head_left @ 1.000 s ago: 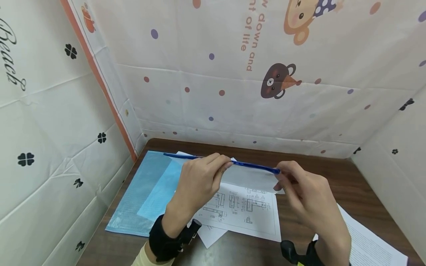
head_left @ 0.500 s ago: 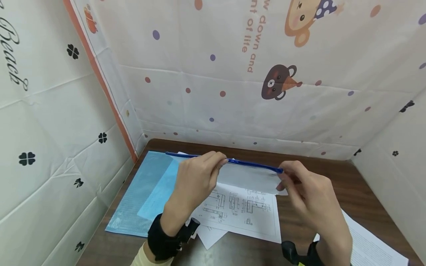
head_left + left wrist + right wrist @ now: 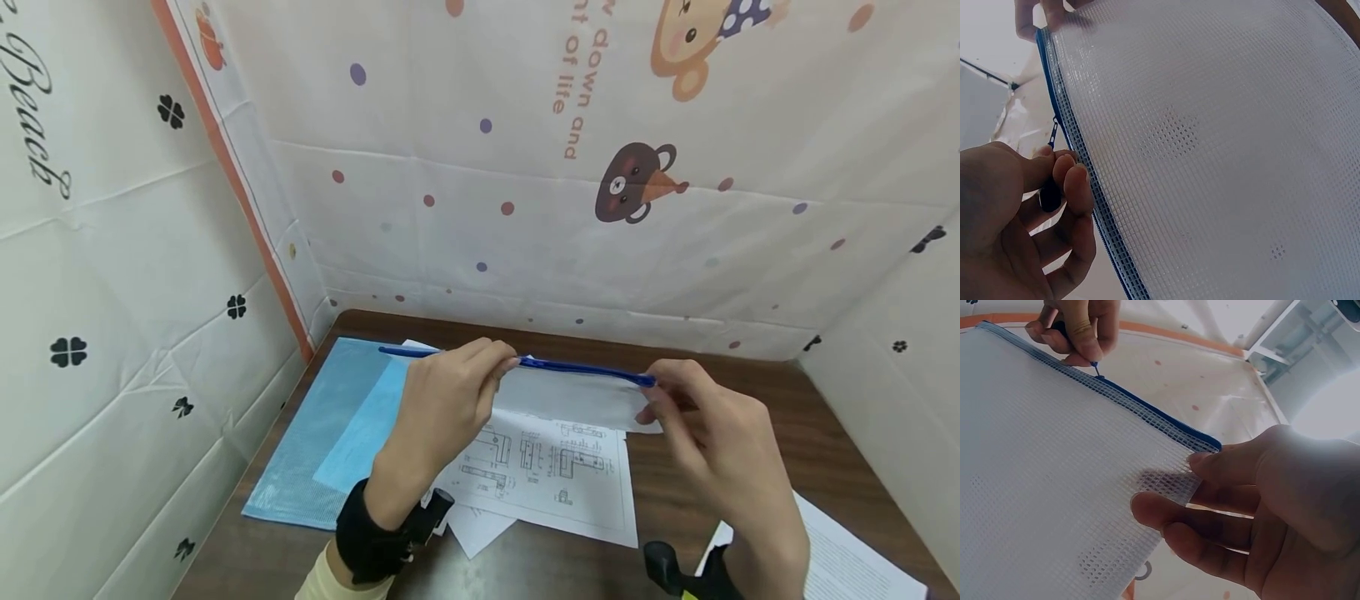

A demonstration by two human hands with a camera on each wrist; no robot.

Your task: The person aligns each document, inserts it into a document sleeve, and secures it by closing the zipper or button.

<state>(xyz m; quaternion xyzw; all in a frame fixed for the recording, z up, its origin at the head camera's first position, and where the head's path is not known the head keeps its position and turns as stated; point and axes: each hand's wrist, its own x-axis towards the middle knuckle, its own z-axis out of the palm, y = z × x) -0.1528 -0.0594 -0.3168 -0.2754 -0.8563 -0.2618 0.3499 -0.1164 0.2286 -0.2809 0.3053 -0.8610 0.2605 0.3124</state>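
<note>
A translucent white mesh zip pouch (image 3: 573, 402) with a blue zipper edge (image 3: 585, 367) is held up above the table. My left hand (image 3: 506, 364) pinches the small zipper pull (image 3: 1054, 132) about midway along the edge, fingers (image 3: 1065, 182) curled round it. My right hand (image 3: 654, 398) pinches the pouch's right top corner, thumb on one face and fingers (image 3: 1166, 515) behind the mesh (image 3: 1054, 456). In the right wrist view the left hand (image 3: 1075, 328) shows at the far end of the zipper. The mesh (image 3: 1210, 144) fills the left wrist view.
A light blue mesh folder (image 3: 322, 450) lies flat at the table's left. A sheet with technical drawings (image 3: 547, 475) lies under the pouch, and a text sheet (image 3: 847, 550) at the front right. The brown table (image 3: 750, 467) is boxed in by printed cloth walls.
The left hand slid slightly left along the zipper edge. The right hand shifted a little to the right with the corner, keeping the edge taut.
</note>
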